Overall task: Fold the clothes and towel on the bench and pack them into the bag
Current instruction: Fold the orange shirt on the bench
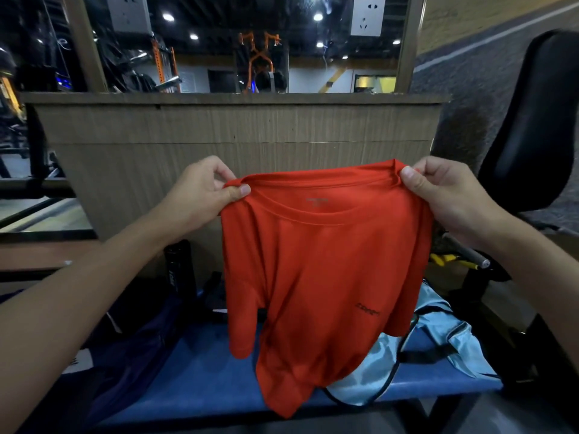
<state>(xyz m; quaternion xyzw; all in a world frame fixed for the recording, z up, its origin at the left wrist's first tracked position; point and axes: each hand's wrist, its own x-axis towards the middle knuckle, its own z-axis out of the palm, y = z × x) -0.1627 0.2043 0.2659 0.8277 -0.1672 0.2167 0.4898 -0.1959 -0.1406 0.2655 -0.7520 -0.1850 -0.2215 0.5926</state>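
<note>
Now both hands, left hand and right hand, pinch the red shirt by its shoulders above the bench. Folding looks barely begun; next, lay it flat.

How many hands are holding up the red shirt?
2. The left hand pinches the red shirt at its left shoulder, and the right hand pinches its right shoulder. No other hand shows.
</note>
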